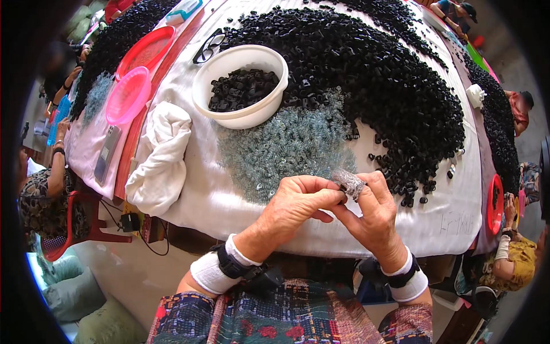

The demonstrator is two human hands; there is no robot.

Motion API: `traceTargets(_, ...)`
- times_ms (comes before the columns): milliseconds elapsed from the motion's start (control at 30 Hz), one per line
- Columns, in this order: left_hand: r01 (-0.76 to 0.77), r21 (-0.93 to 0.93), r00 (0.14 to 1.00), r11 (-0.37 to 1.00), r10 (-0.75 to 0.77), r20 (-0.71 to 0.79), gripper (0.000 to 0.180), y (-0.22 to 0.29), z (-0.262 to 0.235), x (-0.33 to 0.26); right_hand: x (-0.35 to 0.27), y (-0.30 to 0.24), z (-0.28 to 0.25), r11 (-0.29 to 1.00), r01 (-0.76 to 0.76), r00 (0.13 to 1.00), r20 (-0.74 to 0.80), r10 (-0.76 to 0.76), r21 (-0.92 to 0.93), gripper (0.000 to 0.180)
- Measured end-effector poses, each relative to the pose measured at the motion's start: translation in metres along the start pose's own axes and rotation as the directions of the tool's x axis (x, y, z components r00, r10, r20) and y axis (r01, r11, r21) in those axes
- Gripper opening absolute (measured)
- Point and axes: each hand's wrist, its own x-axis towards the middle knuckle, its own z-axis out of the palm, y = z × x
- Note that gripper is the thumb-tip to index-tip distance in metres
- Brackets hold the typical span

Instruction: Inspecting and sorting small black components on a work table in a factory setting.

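My left hand and my right hand meet over the near edge of the white-covered table. Left thumb and fingertips are pinched together at a small dark piece, mostly hidden by the fingers. The right thumb and fingers close on it from the other side. A silvery-grey wrap sits at the right index finger. Just beyond my hands spreads a heap of small metal coil springs. Behind and to the right lies a large pile of small black plastic pieces.
A white tub holding black pieces stands on the heaps. Eyeglasses lie beyond it, and a twisted white cloth lies left. Pink basket, red basket and phone rest on the left table. Other people work at both sides.
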Motion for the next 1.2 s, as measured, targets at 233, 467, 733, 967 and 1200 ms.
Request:
traceTargets(233, -0.001, 0.110, 1.000, 0.994, 0.004, -0.023, 0.018, 0.002, -0.001, 0.003, 0.000, 0.006, -0.003, 0.997, 0.077, 0.996, 0.036, -0.076, -0.015, 0.034)
traceTargets(467, 0.060, 0.029, 0.998, 0.998, -0.059, -0.029, 0.023, 0.005, 0.004, 0.005, 0.001, 0.005, -0.005, 0.998, 0.007, 0.998, -0.064, -0.004, 0.056, 0.033)
traceTargets(733, 0.075, -0.051, 0.994, 0.996, -0.070, 0.086, 0.028, 0.006, 0.002, 0.001, 0.001, 0.002, -0.017, 0.998, 0.062, 0.997, -0.036, -0.062, -0.011, 0.031)
traceTargets(967, 0.021, 0.200, 0.991, 0.980, -0.046, 0.124, 0.025, 0.008, 0.005, -0.004, 0.005, -0.006, -0.020, 0.999, 0.048, 0.998, -0.035, -0.048, 0.006, 0.033)
traceTargets(1200, 0.006, 0.235, 0.989, 0.972, -0.041, 0.144, 0.026, 0.008, 0.004, -0.008, -0.009, -0.006, -0.014, 0.998, 0.056, 0.998, -0.022, -0.056, 0.006, 0.036)
